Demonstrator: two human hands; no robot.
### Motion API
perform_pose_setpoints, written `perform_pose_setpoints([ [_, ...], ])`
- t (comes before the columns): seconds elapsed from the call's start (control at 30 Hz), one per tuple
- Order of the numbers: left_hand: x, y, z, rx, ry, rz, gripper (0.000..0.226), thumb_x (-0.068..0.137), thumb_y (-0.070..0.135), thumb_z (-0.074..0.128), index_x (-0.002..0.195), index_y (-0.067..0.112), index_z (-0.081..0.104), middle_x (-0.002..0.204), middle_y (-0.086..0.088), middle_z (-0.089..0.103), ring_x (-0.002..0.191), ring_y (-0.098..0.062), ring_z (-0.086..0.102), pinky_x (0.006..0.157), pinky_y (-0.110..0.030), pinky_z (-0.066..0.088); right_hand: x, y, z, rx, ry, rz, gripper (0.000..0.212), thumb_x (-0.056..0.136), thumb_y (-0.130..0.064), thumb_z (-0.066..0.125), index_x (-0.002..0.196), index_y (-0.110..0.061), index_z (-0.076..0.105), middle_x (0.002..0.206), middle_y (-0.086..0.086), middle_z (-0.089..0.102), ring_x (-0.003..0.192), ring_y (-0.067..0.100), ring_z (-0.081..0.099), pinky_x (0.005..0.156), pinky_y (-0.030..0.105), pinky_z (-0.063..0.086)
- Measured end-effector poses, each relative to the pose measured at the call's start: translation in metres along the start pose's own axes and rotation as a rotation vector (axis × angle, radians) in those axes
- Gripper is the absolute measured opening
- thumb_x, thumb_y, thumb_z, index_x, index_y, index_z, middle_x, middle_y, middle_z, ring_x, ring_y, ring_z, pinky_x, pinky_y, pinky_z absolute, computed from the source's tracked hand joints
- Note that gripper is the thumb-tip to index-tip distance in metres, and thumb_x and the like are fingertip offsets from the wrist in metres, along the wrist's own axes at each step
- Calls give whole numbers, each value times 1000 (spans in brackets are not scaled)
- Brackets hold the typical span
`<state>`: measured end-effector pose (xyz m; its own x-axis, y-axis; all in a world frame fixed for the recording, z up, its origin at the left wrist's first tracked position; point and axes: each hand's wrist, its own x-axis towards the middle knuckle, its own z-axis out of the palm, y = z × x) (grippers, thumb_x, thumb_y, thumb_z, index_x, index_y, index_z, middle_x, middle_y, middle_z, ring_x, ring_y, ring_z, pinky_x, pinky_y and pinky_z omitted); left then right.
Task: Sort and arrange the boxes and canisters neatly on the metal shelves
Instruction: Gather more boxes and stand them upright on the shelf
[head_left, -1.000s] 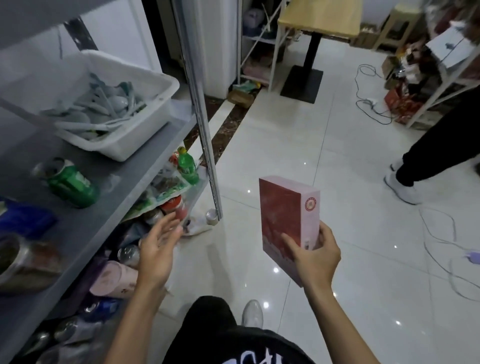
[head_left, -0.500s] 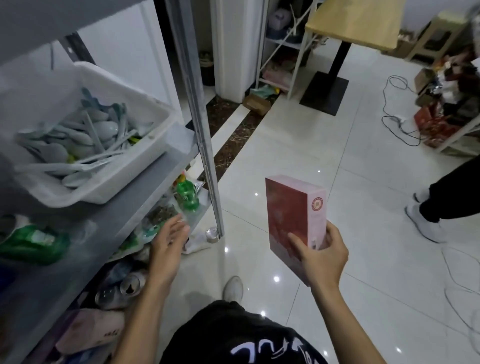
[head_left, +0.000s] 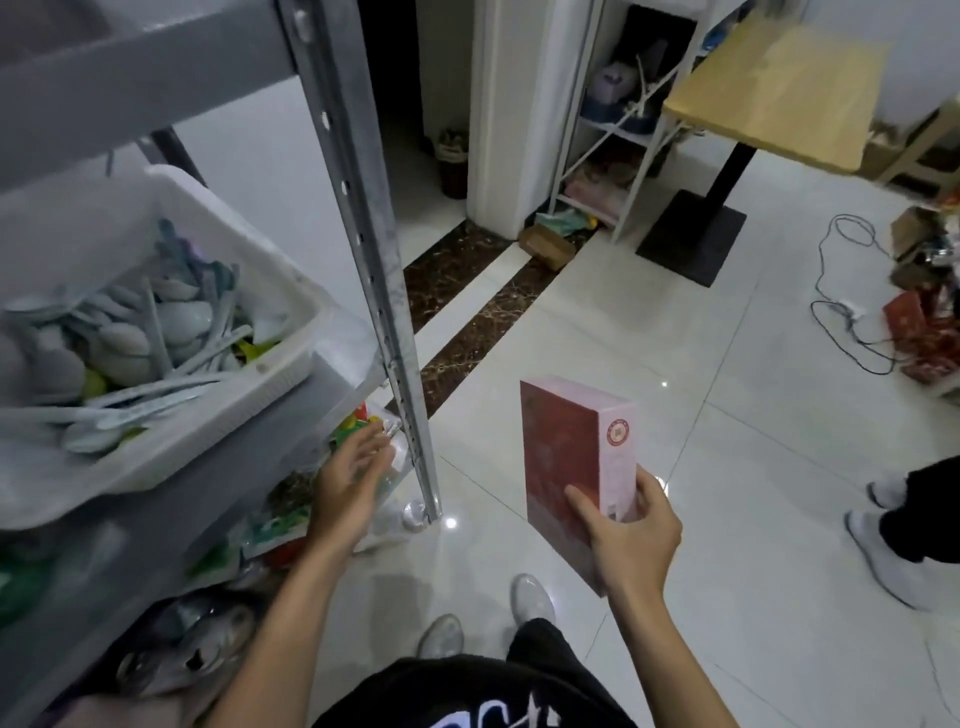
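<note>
**Red box held on end beside the shelf post**

The right hand (head_left: 631, 540) holds a red box (head_left: 566, 467) in the air above the white tiled floor (head_left: 753, 493), to the right of the metal shelf unit (head_left: 130, 88) and apart from it. The box stands on end. Its long axis runs up and down with a slight lean, the top end pointing away from the person and the lowest corner nearest their body. Its broad red face looks left, toward the shelves. The narrow pink side, with a round red seal near the top, looks toward the camera. The grip is on the lower half: the thumb lies across the red face and the other fingers curl round the far edge of the pink side.

The left hand (head_left: 348, 478) is spread, fingers nearly straight and holding nothing. It reaches in at the front right corner of the unit, just beside the upright post (head_left: 387, 332). It is blurred, so I cannot tell whether the fingertips touch the colourful packets (head_left: 280, 514) lying there.

One level up, a white tub (head_left: 291, 291) of pale spoons (head_left: 156, 332) sits at the right end of its shelf, near the post. Blurred cans (head_left: 197, 644) lie low at the unit's front. Across the floor are a wooden-topped table (head_left: 779, 88), a black cable (head_left: 831, 312) and another person's white shoe (head_left: 883, 561).
</note>
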<state>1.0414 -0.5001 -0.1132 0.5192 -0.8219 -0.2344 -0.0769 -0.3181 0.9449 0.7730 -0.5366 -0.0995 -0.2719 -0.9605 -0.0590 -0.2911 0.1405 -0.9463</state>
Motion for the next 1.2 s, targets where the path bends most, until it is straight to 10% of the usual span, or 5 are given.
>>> perform_pose_setpoints([
  [0.43, -19, 27, 51, -87, 306, -60, 36, 96, 23, 58, 130, 33, 54, 119, 7, 60, 109, -5, 56, 84, -19, 43, 111, -34, 25, -2, -434, -197, 54, 65, -22, 92, 109, -25, 60, 101, -14, 64, 96, 10, 62, 69, 13, 52],
  [0.63, -46, 34, 69, -167, 376, -91, 47, 92, 27, 64, 137, 33, 51, 121, 7, 62, 110, -4, 58, 95, -30, 47, 118, -38, 20, 20, -640, -217, 65, 63, -26, 93, 113, -29, 51, 104, -19, 61, 100, 9, 62, 72, 30, 60],
  [0.9, -93, 83, 53, -243, 325, 132, 80, 72, 46, 81, 134, 60, 33, 129, 26, 52, 114, 16, 52, 88, -11, 48, 68, -97, 17, 317, -924, -184, 63, 62, -17, 91, 117, -27, 62, 106, -5, 73, 96, 17, 72, 80, 41, 61],
  [1.2, -130, 169, -21, -150, 571, 536, 91, 77, 28, 81, 137, 67, 26, 138, 13, 56, 125, -11, 56, 99, -46, 50, 19, -218, 32, 629, -1167, -302, 59, 69, -11, 83, 124, -19, 64, 109, 4, 74, 99, 23, 72, 80, 39, 60],
])
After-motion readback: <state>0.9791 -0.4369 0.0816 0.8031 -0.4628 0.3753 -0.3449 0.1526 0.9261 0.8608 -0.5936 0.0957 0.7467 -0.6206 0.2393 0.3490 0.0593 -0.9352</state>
